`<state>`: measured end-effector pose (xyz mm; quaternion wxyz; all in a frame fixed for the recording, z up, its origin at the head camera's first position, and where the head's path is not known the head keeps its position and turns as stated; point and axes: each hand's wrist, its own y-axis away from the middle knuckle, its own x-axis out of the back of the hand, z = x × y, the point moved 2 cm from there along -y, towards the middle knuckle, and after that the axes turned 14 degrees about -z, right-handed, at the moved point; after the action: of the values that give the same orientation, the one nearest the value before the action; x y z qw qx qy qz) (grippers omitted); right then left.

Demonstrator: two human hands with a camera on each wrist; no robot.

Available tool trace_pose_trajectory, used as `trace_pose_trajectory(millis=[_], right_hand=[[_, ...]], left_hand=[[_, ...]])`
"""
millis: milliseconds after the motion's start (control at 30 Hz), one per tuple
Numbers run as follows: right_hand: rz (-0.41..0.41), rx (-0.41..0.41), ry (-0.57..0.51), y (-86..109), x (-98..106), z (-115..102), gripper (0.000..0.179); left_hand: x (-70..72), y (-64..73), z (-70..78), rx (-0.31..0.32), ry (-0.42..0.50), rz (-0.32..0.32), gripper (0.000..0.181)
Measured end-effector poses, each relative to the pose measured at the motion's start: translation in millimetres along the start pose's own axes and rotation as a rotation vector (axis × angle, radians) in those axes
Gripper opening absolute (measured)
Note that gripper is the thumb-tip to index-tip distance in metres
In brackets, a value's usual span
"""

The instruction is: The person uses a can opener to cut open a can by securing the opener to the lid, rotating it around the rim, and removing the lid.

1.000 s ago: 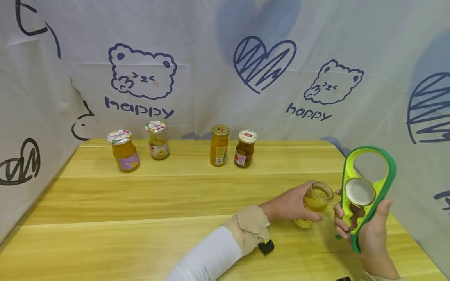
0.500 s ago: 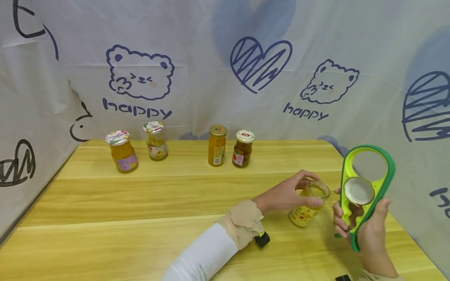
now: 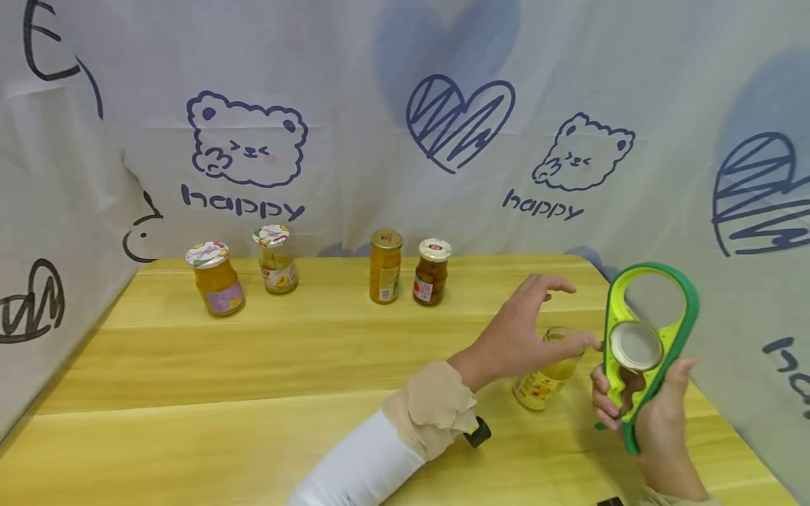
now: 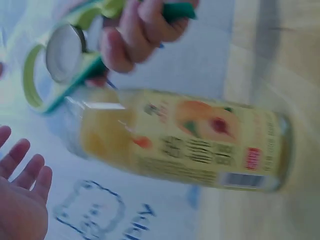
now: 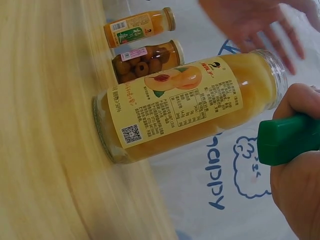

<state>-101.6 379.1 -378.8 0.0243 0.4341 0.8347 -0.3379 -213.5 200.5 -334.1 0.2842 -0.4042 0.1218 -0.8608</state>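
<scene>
An open glass jar (image 3: 538,388) of yellow fruit, its label printed with peaches, stands upright on the table with no lid on its mouth. My left hand (image 3: 515,330) is beside and above it, thumb and fingers spread apart and holding nothing. In the left wrist view, a gap shows between the left hand (image 4: 22,210) and the jar (image 4: 195,142). Just right of the jar, my right hand (image 3: 664,414) grips a green jar opener (image 3: 691,309) by its handles. A round metal lid (image 3: 635,346) sits within the opener's frame, its pale face toward the head camera.
Toward the back of the wooden table (image 3: 253,365) stand a jar with a purple label (image 3: 223,299), a part-filled fruit jar (image 3: 278,275), a tall orange jar (image 3: 384,275) and a dark fruit jar (image 3: 430,281), all lidded. Behind hangs a printed cloth (image 3: 354,140).
My left hand has let go of the open jar and lifted up and away from it, fingers spreading. The jar stays standing, and the right hand still holds the opener with the lid.
</scene>
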Motion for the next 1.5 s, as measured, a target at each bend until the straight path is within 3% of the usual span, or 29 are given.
trace_pose_trajectory(millis=[167,300,500,700,867,1133,1300,1500], right_hand=[[-0.006,0.012,0.028,0.0,-1.2,-0.1,0.105],[-0.025,0.069,0.038,-2.2,-3.2,-1.5,0.103],[-0.029,0.114,0.070,-3.2,-4.4,-1.9,0.094],[-0.003,0.127,0.065,0.4,-2.5,1.3,0.090],[0.012,0.132,0.070,1.1,-2.7,1.1,0.087],[0.001,0.092,0.111,2.5,-2.4,3.5,0.089],[-0.013,0.087,0.129,1.9,-4.5,4.5,0.087],[-0.033,0.113,0.162,-2.0,-8.1,4.4,0.086]], left_hand=[[-3.4,-6.0,24.4,-0.178,-0.407,0.041,0.072],[-14.6,-14.3,34.4,-0.241,-0.550,0.024,0.074],[-26.3,-20.9,42.0,-0.288,-0.604,0.017,0.068],[-34.4,-20.5,44.9,-0.285,-0.570,0.001,0.076],[-38.5,-19.7,45.8,-0.285,-0.609,-0.031,0.066],[-38.1,-16.7,47.5,-0.349,-0.639,0.033,0.053],[-36.6,-15.3,51.9,-0.361,-0.697,0.047,0.050],[-36.2,-12.8,56.1,-0.362,-0.871,0.072,0.046]])
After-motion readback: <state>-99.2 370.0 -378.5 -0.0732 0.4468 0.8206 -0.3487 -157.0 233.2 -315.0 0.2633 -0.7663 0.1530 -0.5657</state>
